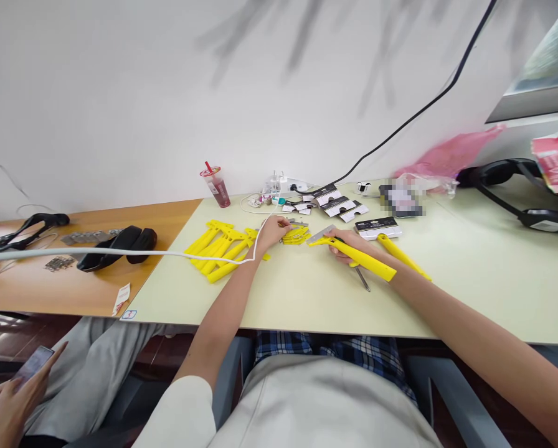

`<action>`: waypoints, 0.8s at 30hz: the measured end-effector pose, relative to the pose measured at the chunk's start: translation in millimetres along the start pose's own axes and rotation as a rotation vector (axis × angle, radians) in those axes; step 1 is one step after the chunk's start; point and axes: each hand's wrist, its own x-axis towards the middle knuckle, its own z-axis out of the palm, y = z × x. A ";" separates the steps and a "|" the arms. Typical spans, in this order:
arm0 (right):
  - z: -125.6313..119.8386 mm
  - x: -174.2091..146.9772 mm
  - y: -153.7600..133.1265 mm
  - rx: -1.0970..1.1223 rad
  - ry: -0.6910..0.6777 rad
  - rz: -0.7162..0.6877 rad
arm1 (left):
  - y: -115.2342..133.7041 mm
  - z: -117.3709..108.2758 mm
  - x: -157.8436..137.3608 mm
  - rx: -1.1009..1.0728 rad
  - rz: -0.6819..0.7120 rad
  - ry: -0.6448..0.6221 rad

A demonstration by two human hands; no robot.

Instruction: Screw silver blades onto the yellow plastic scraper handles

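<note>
My right hand [344,242] is wrapped round a yellow-handled scraper [371,261], whose flat metal blade [322,234] points to the left. A thin metal rod [363,280], like a screwdriver shaft, sticks out below that hand; whether the hand grips it is hidden. My left hand [275,230] has its fingertips pinched together at a small pile of yellow plastic pieces [297,235]; what they hold is too small to make out. Left of it lie several yellow handles [218,249] in a heap. Another yellow handle [403,256] lies beyond my right forearm.
Black-and-white cards [337,205] lie behind my hands, with another card [378,228] to the right. A drink cup [217,186] stands by the wall. A white cable [167,252] crosses in front of my left wrist. A seated person's hand [22,398] holds a phone at left.
</note>
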 end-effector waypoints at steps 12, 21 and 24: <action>0.2 -4.9 -5.0 0.044 0.010 -0.021 | -0.6 -12.8 28.4 0.066 0.003 -0.184; -3.8 1.5 1.0 0.073 -0.041 -0.031 | 10.6 -23.3 68.0 0.173 0.033 -0.418; -5.9 8.0 4.0 0.065 -0.030 -0.035 | 11.9 -23.1 68.1 0.191 0.045 -0.433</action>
